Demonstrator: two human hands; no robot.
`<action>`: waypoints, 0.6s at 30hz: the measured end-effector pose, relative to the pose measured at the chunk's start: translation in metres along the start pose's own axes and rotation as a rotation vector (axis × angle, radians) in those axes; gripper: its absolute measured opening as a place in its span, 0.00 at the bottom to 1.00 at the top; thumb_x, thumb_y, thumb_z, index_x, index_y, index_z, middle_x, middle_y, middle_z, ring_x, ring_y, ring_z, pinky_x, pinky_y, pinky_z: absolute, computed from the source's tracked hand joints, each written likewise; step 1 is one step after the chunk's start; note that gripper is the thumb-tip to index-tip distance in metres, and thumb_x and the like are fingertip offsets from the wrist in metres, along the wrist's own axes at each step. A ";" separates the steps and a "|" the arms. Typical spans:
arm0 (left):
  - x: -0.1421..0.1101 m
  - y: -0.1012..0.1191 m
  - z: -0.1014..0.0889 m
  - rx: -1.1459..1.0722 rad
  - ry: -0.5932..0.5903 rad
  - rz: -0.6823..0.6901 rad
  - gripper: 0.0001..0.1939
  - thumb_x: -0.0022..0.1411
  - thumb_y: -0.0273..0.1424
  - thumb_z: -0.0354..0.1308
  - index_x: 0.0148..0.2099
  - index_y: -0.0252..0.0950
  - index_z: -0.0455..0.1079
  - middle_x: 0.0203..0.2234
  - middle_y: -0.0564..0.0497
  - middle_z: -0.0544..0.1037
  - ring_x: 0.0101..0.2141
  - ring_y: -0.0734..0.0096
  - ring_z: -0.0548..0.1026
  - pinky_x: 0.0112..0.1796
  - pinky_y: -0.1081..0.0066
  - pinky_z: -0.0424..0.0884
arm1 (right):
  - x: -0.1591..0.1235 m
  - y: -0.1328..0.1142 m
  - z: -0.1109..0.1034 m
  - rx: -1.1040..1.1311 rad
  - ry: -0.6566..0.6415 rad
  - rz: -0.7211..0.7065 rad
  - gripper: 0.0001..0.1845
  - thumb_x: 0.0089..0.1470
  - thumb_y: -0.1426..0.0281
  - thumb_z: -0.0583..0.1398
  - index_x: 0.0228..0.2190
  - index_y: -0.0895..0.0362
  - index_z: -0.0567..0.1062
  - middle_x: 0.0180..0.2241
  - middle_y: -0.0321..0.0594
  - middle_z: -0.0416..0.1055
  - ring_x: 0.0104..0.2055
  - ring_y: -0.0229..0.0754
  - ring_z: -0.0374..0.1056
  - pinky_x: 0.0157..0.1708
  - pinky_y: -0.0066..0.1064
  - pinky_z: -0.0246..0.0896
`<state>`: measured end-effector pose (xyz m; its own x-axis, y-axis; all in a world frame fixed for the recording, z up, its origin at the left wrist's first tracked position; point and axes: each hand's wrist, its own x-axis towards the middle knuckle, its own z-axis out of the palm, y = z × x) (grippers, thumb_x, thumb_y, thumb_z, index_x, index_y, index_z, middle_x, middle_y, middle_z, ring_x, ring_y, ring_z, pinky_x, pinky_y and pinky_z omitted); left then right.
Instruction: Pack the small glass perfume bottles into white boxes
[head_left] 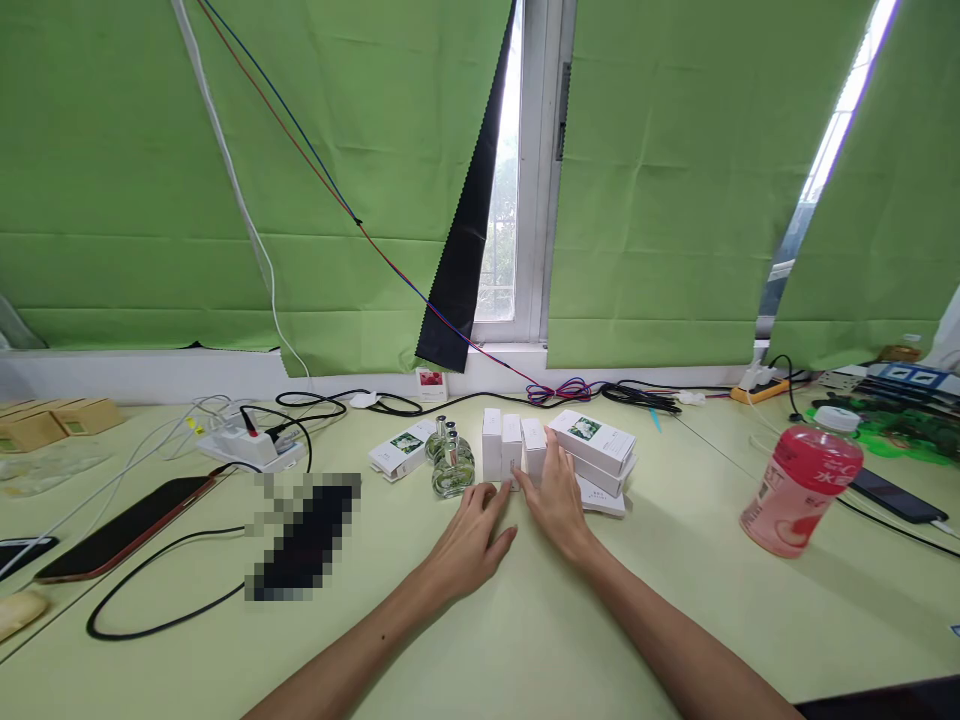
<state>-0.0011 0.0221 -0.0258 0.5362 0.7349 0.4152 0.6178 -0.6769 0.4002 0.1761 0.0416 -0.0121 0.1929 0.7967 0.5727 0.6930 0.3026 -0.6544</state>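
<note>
Three small white boxes stand upright side by side: a left box (491, 445), a middle box (511, 447) and a right box (533, 445). Around the right box is my right hand (556, 498), thumb at its front and fingers along its right side. My left hand (466, 540) rests low before the boxes, fingers stretched and thumb apart, holding nothing; its fingertips come close to the left and middle boxes. Clear glass perfume bottles (454, 475) with silver caps cluster just left of the boxes. White printed boxes (598, 440) lie stacked beyond my right hand.
Another printed white box (401, 450) lies left of the bottles. A pink drink bottle (802, 490) stands at right, near a phone (900, 495). Phones, cables and a power strip (251, 450) occupy the left side. Black cable (420, 410) runs along the back.
</note>
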 end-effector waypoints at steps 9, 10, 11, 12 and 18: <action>0.001 0.000 -0.002 0.003 -0.041 -0.012 0.32 0.70 0.37 0.51 0.72 0.41 0.50 0.59 0.41 0.67 0.60 0.52 0.63 0.59 0.51 0.65 | 0.000 0.009 0.005 -0.129 -0.086 0.093 0.39 0.58 0.59 0.60 0.66 0.57 0.56 0.54 0.59 0.69 0.48 0.65 0.72 0.39 0.47 0.67; 0.001 0.000 -0.002 0.002 -0.040 -0.007 0.32 0.70 0.37 0.51 0.72 0.41 0.50 0.60 0.41 0.67 0.60 0.52 0.63 0.60 0.52 0.65 | 0.000 0.009 0.005 -0.131 -0.094 0.085 0.39 0.58 0.60 0.60 0.66 0.57 0.57 0.54 0.59 0.69 0.47 0.65 0.73 0.38 0.47 0.67; 0.001 0.000 -0.003 0.002 -0.043 -0.004 0.32 0.70 0.37 0.51 0.72 0.41 0.50 0.60 0.41 0.67 0.61 0.53 0.64 0.60 0.53 0.65 | 0.001 0.009 0.005 -0.130 -0.100 0.074 0.39 0.57 0.60 0.60 0.66 0.57 0.57 0.55 0.60 0.69 0.47 0.64 0.73 0.37 0.46 0.67; 0.001 -0.001 -0.003 0.002 -0.050 -0.004 0.32 0.70 0.37 0.51 0.72 0.41 0.50 0.61 0.41 0.66 0.61 0.53 0.64 0.60 0.53 0.64 | 0.002 0.010 0.004 -0.127 -0.108 0.066 0.39 0.57 0.61 0.60 0.65 0.58 0.57 0.55 0.60 0.69 0.47 0.64 0.73 0.38 0.46 0.68; 0.001 -0.006 0.000 0.004 -0.069 -0.018 0.33 0.70 0.39 0.51 0.73 0.41 0.48 0.66 0.43 0.62 0.64 0.54 0.61 0.63 0.54 0.61 | 0.004 0.008 0.002 -0.050 -0.120 0.017 0.37 0.59 0.64 0.59 0.65 0.59 0.55 0.57 0.59 0.69 0.52 0.61 0.72 0.44 0.43 0.68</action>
<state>-0.0043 0.0270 -0.0276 0.5636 0.7479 0.3507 0.6296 -0.6638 0.4038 0.1809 0.0487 -0.0161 0.1226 0.8595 0.4962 0.7246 0.2641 -0.6365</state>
